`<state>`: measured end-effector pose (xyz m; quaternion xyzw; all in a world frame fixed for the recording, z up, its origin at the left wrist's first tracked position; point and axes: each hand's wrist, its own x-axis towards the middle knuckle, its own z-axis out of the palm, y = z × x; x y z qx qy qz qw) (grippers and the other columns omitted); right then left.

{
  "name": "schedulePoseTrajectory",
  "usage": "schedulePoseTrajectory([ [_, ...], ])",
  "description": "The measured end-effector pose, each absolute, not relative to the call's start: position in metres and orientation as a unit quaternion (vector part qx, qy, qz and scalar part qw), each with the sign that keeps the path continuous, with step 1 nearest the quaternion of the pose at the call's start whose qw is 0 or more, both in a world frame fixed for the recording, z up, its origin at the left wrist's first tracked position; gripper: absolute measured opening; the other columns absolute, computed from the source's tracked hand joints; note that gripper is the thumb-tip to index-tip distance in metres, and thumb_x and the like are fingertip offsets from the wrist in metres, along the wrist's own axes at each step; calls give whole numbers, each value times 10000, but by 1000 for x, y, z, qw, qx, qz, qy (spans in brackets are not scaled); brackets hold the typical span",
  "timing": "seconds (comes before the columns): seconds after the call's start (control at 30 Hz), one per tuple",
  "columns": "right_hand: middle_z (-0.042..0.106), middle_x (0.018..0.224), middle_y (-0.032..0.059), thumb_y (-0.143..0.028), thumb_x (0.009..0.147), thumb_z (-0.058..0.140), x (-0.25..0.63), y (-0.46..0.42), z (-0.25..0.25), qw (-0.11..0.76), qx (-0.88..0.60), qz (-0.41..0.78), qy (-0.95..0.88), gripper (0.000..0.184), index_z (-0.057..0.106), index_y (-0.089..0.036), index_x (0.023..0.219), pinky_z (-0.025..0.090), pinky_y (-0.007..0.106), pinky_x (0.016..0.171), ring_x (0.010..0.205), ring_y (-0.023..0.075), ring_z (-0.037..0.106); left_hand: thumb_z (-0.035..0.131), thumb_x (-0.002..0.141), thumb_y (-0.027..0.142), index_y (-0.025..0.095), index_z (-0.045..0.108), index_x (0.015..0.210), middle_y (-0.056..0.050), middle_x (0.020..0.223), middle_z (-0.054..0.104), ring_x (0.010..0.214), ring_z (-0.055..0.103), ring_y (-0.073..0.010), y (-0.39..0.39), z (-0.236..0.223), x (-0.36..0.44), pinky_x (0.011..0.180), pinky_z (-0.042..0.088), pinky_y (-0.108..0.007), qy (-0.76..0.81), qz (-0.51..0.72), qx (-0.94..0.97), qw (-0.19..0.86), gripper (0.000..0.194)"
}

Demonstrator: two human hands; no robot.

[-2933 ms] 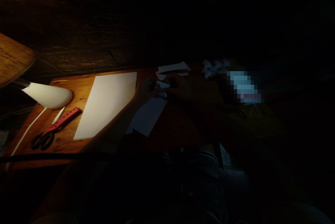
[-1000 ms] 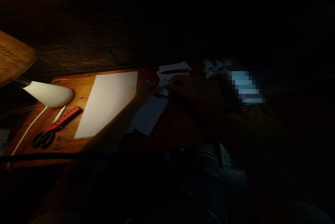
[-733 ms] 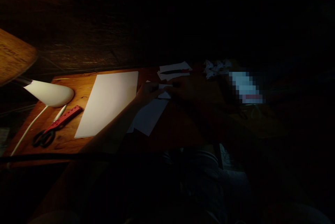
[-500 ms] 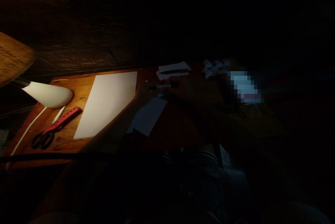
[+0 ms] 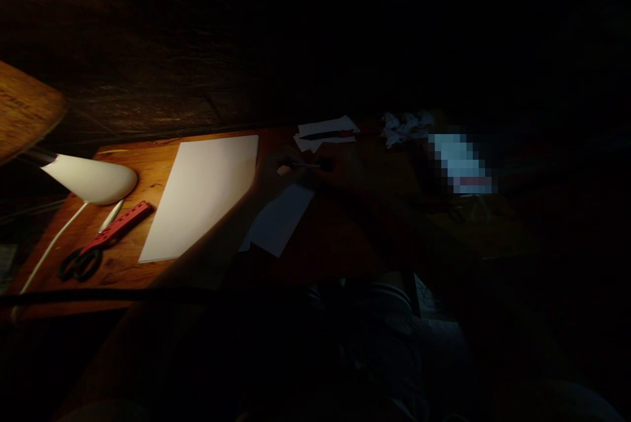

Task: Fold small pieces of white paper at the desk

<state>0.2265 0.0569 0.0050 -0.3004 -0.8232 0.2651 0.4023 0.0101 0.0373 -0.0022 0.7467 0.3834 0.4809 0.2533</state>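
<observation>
In dim light, my left hand (image 5: 269, 169) and my right hand (image 5: 342, 169) face each other over the wooden table. A small folded piece of paper (image 5: 306, 165) shows as a thin pale edge between them, and the fingers of both hands are closed on it. Shadow hides most of the fingers. Just below lie white paper strips (image 5: 280, 219), partly under my hands. To the left is a stack of white paper sheets (image 5: 202, 195), which my left forearm partly covers.
Behind my hands, a knife (image 5: 325, 135) rests on cut paper pieces (image 5: 323, 127). Crumpled paper (image 5: 407, 127) lies at the back right, near a blurred bright screen (image 5: 463, 164). On the left are a white lamp base (image 5: 96, 179) and scissors with a red cover (image 5: 118, 225).
The small paper between my hands has turned from a broader pale face to a thin edge. My fingers have shifted slightly around it; the surroundings stay put.
</observation>
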Motion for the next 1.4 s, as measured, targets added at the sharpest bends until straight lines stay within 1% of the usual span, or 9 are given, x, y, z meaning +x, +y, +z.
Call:
schedulePoseTrajectory([
  [0.3,720,893,54,-403,926,718,228,58,7,383,-311,230,-839,230,779,-181,925,391,278,675,763,164,601,764,764,160,160,739,924,-54,883,785,818,731,-181,34,-2,9,758,585,-287,427,431,762,226,163],
  [0.4,709,880,45,-350,910,725,227,56,11,392,-313,234,-832,176,771,-181,889,390,275,684,762,157,587,779,746,173,163,742,891,-48,880,785,822,729,-184,36,-2,9,754,570,-284,432,417,772,210,151],
  [0.53,685,852,37,-317,894,724,226,53,16,375,-298,241,-844,173,740,-178,792,367,275,674,748,147,563,736,752,146,178,722,783,-24,812,757,780,707,-171,37,-3,8,725,542,-286,420,410,786,195,46],
  [0.67,666,836,35,-338,893,717,225,51,17,370,-279,247,-851,204,718,-178,766,351,276,661,746,146,554,705,760,103,191,696,739,-24,829,747,799,705,-172,34,-2,9,729,534,-294,411,425,786,180,91],
  [0.83,675,872,46,-255,868,694,223,50,17,377,-273,220,-857,118,715,-176,783,353,282,672,757,150,556,722,807,162,193,659,740,-26,854,726,800,690,-170,31,-1,9,730,532,-304,404,417,800,148,97],
  [0.97,689,911,56,-208,866,677,224,51,16,367,-275,220,-861,104,711,-189,770,383,293,696,813,172,606,783,803,255,205,690,786,-35,940,749,866,704,-189,29,3,9,772,540,-325,403,425,801,123,107],
  [1.2,706,920,52,-251,879,710,224,53,14,366,-281,216,-860,130,671,-198,767,395,304,702,817,181,625,806,713,218,234,702,781,-25,944,763,977,692,-250,29,6,4,958,513,-441,424,406,806,74,125],
  [1.33,735,1005,79,-406,864,777,224,49,17,359,-276,226,-862,227,705,-191,878,422,312,733,853,199,648,777,733,224,228,673,774,-40,927,751,943,688,-250,28,6,4,923,516,-428,424,406,804,96,112],
  [1.4,744,1032,90,-459,902,739,225,49,17,360,-272,229,-863,273,731,-188,926,431,316,748,872,204,654,756,753,233,226,670,782,-38,899,744,911,690,-243,27,6,5,900,517,-418,423,406,804,97,90],
])
